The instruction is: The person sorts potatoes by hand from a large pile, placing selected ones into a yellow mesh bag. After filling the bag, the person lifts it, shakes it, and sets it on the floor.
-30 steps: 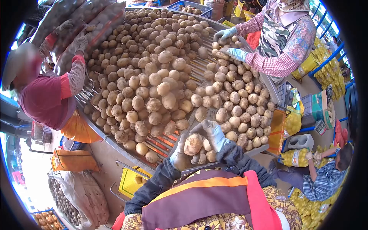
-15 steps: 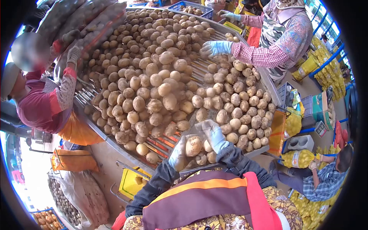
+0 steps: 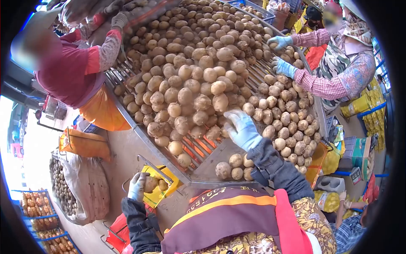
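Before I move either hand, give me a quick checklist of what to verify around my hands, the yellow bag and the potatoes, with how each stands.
1. Left hand at the mouth of the yellow bag: ok.
2. Left hand's grip on the large potato beside its fingers: cannot tell.
3. Room left in the bag: cannot tell; its depth is hidden.
4. Right hand free, fingers spread by the heap: ok, though contact is unclear.
5. Right hand apart from the co-worker's nearest glove: ok.
6. Loose potatoes inside the table's near rim: ok.
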Demonstrator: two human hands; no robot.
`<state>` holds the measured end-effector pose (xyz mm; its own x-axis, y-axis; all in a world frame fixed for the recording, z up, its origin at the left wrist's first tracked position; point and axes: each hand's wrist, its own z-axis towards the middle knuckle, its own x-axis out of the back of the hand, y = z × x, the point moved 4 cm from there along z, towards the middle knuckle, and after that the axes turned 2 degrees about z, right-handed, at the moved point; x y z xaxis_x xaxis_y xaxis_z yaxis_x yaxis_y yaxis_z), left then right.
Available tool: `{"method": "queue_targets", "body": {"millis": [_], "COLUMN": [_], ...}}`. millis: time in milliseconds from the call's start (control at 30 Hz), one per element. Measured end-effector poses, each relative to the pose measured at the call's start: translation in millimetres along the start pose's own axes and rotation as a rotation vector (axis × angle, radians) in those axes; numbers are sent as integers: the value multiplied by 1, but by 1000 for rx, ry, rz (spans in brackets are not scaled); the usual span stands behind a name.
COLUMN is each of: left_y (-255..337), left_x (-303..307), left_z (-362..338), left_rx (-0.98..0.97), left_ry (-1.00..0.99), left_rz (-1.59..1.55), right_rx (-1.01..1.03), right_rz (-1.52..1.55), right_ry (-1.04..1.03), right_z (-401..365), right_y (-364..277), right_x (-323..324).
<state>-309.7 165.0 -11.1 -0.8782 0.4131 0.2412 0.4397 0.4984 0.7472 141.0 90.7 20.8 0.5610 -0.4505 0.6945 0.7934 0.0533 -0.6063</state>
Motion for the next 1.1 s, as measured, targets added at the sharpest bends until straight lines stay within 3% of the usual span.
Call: {"method": "queue_targets", "body": {"millis": [67, 100, 167, 200, 267, 367, 433, 467, 600, 667, 733, 800, 867, 933, 1000, 1067, 1100], "left_y": [-48, -40, -1, 21, 49, 84, 100, 108, 146, 163, 173, 176, 162, 162, 142, 118, 128], "left_x": [44, 40, 14, -7, -46, -85, -96, -101, -131, -150, -167, -179, -200, -231, -253, -264, -261], "left_z": [21, 16, 6, 4, 12, 37, 58, 68, 106, 118, 119, 106, 102, 75, 71, 68, 47], "left_rx": [-192, -184, -537, -594, -666, -709, -755, -794, -825, -824, -833, -850, -965, -1056, -1163, -1357, -1332], "left_ry": [183, 198, 409, 421, 392, 336, 324, 320, 203, 140, 105, -19, -62, -195, -109, -105, -223], "left_rz": [539, 532, 718, 900, 1044, 1129, 1150, 1200, 1261, 1179, 1065, 1126, 1140, 1363, 1432, 1421, 1257], "right_rx": [170, 262, 247, 263, 201, -21, -127, -155, -24, -146, -28, -138, -202, -230, -87, -110, -135], "right_rz": [-83, -94, -249, -332, -442, -555, -622, -697, -610, -650, -739, -674, -639, -463, -702, -717, -709], "right_ry": [-32, -70, -280, -376, -462, -405, -553, -656, -608, -678, -603, -658, -722, -663, -768, -730, -717], "right_z": [42, 63, 95, 112, 142, 174, 179, 176, 148, 137, 112, 95, 78, 49, 9, -23, -40], "right_y": [-27, -35, -57, -70, -79, -62, -50, -51, -32, -27, -21, -11, -6, 8, 33, 35, 38], "right_x": [-19, -36, -67, -78, -97, -101, -95, -90, -81, -66, -50, -33, -22, -7, -7, 2, 8]}}
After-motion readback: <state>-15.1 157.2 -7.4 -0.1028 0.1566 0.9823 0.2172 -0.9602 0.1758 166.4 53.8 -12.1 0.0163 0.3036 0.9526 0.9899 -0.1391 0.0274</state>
